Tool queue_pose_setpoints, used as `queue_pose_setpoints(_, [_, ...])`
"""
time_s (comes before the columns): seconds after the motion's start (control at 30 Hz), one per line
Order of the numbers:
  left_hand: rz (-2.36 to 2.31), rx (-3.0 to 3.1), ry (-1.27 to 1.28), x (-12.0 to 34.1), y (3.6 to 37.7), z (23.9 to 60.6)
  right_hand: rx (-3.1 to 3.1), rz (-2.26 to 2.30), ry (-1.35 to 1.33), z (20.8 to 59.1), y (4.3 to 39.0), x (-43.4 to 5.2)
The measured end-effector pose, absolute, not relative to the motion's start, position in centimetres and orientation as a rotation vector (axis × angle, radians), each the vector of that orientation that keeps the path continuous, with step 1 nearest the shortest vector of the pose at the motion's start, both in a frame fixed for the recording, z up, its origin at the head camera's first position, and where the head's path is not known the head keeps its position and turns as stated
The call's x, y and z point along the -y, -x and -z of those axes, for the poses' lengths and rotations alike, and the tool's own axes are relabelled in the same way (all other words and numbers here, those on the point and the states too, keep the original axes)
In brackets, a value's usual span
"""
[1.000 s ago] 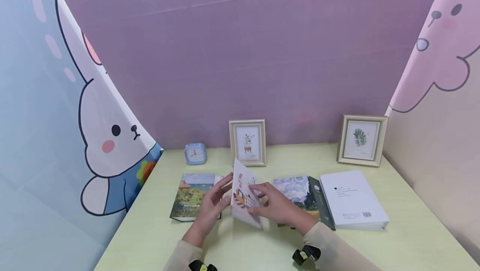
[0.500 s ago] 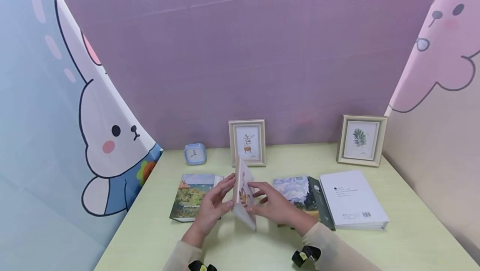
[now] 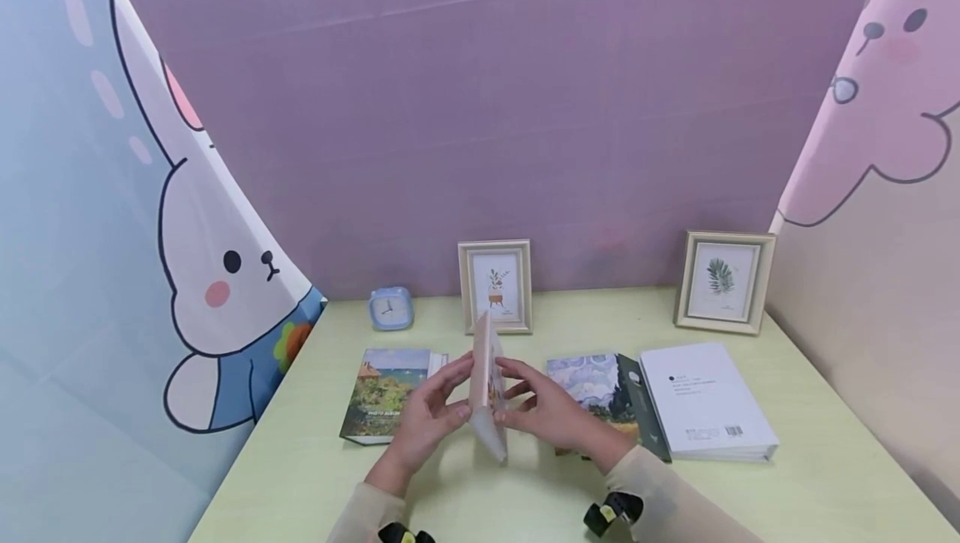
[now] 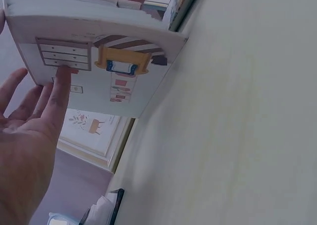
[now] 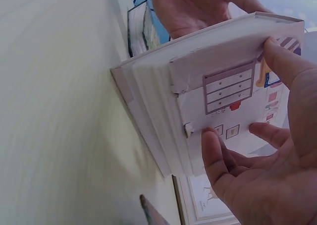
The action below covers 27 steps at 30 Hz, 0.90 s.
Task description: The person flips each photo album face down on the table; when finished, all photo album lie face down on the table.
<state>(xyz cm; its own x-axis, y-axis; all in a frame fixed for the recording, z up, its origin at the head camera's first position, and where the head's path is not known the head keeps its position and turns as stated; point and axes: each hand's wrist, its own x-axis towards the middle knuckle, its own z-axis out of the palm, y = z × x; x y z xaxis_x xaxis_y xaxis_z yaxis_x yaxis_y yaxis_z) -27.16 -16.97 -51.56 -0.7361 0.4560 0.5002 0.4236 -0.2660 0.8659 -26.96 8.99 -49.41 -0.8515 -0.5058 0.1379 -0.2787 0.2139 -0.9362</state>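
book (image 3: pixel 482 393) held upright over surface (image 3: pixel 487 514), pressed between left grip (image 3: pixel 423 414) and right grip (image 3: pixel 551 409), fingers spread, neither wrapped round it. likely light, stiff, smooth; pages (image 5: pixel 153 93) could splay, so covers (image 4: pixel 94 88) best squeezed evenly.

my left hand (image 3: pixel 427 416) palm inward, fingers (image 4: pixel 58 96) stretched out, my right hand (image 3: pixel 551 411) facing it, fingers slightly bent, sleeved forearms (image 3: pixel 675 503) slanting inward
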Motion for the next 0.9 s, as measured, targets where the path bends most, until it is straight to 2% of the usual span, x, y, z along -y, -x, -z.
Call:
queue_pose_setpoints(0.6, [-2.092, -1.966, -0.989, 16.5, 27.2, 52.0, -2.233, 1.786, 0.824, 49.0, 27.3, -9.7])
queue_pose_setpoints(0.9, [-2.058, -1.882, -0.998, 16.0, 26.9, 51.9, -2.21, 1.8, 0.858, 48.5, 27.2, -10.7])
